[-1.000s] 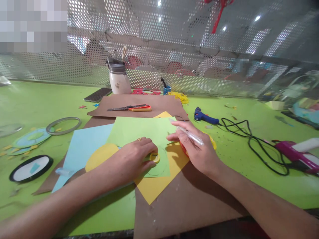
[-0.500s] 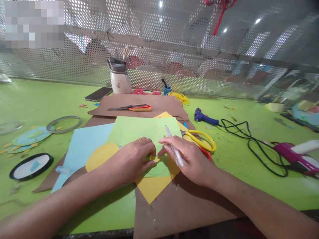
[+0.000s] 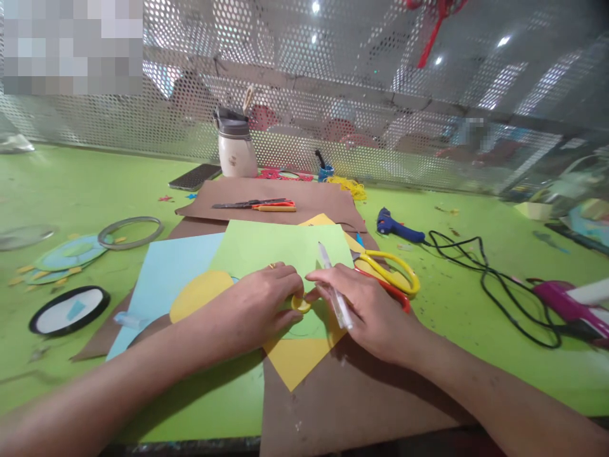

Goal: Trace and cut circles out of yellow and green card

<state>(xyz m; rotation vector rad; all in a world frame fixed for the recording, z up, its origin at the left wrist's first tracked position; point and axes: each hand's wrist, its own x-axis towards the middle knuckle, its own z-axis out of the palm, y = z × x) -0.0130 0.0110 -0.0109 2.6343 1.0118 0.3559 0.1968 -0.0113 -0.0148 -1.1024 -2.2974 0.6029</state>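
Here my left hand lies knuckles-up on the light green sheet, fingers curled down around a small yellow tape roll and pinning it to the paper; only the roll's right edge peeks out past my fingertips. My right hand comes in from the other side, its forefinger and thumb touching that roll, while a clear white pen is tucked between its fingers, tip pointing away from me. So the left hand is closed over the roll and the right is closed on the pen.

The green sheet lies over a yellow sheet, whose corner juts toward me, and beside a pale blue sheet carrying a yellow paper disc. All of it rests on brown card on the green table.

Just beyond my right hand lie yellow-handled scissors. Farther right sit a blue glue gun with its black cord, and a pink glue gun near the edge. Another pair of scissors rests on the far brown card, with a lidded white jug and a phone behind it. To the left lie a grey ring and a black-rimmed disc.
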